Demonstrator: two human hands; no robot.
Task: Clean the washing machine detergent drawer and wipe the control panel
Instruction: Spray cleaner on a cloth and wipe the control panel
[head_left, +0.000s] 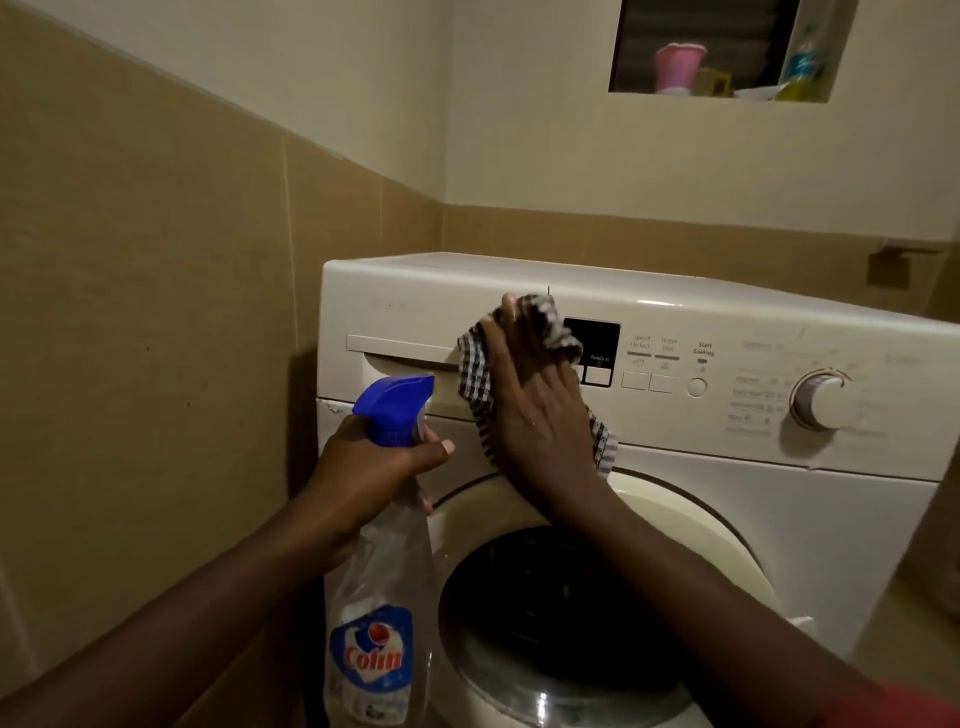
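checked cloth (475, 376) under flat right hand (535, 400) on panel; left hand (374, 462) grips "colin" spray bottle (376, 597).

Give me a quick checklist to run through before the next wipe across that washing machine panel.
1. Checked cloth flat under the right hand: ok.
2. Spray bottle held upright by the left hand: ok.
3. Detergent drawer shut: ok.
4. Cleaner left in bottle: cannot tell.
5. Display blank, so presses seem harmless: ok.
6. Dial side of the panel already wiped: cannot tell.
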